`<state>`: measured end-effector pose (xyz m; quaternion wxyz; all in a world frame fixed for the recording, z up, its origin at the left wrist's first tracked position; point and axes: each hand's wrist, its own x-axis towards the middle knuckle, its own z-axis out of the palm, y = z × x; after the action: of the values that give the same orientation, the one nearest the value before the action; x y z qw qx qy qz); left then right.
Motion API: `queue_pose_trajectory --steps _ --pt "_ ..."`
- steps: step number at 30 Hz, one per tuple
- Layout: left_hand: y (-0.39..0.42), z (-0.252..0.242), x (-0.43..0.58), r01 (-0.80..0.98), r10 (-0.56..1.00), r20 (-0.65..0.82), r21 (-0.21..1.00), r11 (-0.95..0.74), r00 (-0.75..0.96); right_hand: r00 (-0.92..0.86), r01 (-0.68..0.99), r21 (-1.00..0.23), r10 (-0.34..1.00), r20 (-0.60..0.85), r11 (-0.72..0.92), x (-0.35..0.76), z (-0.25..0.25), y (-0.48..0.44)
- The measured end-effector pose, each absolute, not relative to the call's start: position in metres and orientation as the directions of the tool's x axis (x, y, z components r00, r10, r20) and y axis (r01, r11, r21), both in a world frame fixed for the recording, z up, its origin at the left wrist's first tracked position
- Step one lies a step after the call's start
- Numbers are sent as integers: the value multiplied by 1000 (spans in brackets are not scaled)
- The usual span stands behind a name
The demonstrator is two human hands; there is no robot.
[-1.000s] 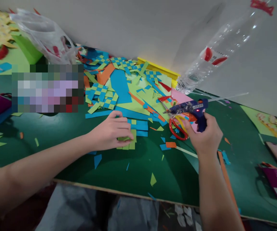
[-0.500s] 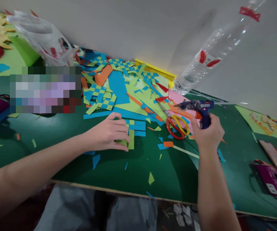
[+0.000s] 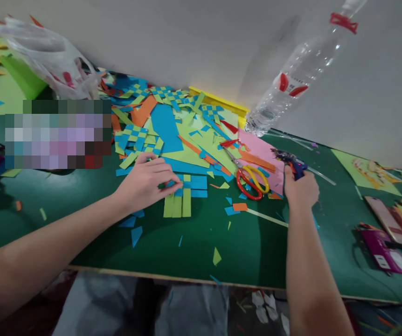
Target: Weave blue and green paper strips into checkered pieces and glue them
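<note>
Two hands: both bare, working over a dark green tabletop point(image 3: 257, 252).
Left hand point(image 3: 145, 179): lay open and flat, fingertips pressing a small woven mat point(image 3: 183, 198) of lime-green and blue paper strips at the near fringe of a heap of cut coloured paper point(image 3: 173, 121).
Right hand point(image 3: 301, 189): was closed around the grip of a blue plastic glue gun point(image 3: 294, 163), held low with its nozzle aimed left over a pink paper sheet point(image 3: 260, 149). Whether the gun touched the table could not be told.
Between them: red-and-yellow-handled scissors point(image 3: 252, 179) lay on the pink sheet, just beside the right hand.
Risk: the nozzle sat close to loose paper and could, by the look of it, stick to or mark the pink sheet. A shift in the left hand's pressure might let the mat's free strip ends slide apart. A swing of the right wrist could knock the scissors.
Edges: the table's front edge point(image 3: 152, 273) ran under both forearms. A grey wall point(image 3: 187, 37) closed off the far side, with a clear plastic bottle point(image 3: 292, 79) standing against it.
Open room: bare green lay between mat and front edge, dotted with scraps. A purple box point(image 3: 386, 254) sat well apart to the right.
</note>
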<state>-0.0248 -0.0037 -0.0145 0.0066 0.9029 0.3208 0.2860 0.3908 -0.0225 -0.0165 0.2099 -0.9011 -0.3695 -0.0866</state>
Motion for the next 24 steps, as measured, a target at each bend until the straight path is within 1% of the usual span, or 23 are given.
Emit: queue_pose_trajectory --steps 3,7,11,15,18,20,21,22,23,24 --pt "-4 -15 -23 608 634 484 235 -758 604 711 703 -272 642 287 -657 391 -16 -11" --pt "-2 -16 -21 684 728 419 281 -673 543 736 677 -266 635 235 -686 394 -19 9" --pt "0 -18 -22 700 741 381 269 -662 554 738 674 -278 638 222 -684 396 -26 24" --pt "1 -20 -22 706 743 366 257 -660 561 693 721 -265 670 268 -640 388 -26 27" --pt "0 -20 -21 705 743 363 260 -660 562 635 771 -231 692 342 -593 376 -11 24" --pt "0 -20 -21 702 742 362 262 -662 565 528 848 -218 741 416 -483 365 6 20" --pt "0 -21 -21 699 740 360 263 -665 568 484 875 -248 774 409 -417 359 14 16" --pt "0 -22 -21 698 739 358 264 -666 570 459 883 -290 808 369 -369 352 22 12" --pt "1 -23 -21 697 740 358 266 -666 570 436 889 -296 842 317 -349 345 28 7" --pt "1 -24 -22 697 741 358 268 -665 569 401 902 -272 882 247 -334 337 32 0"
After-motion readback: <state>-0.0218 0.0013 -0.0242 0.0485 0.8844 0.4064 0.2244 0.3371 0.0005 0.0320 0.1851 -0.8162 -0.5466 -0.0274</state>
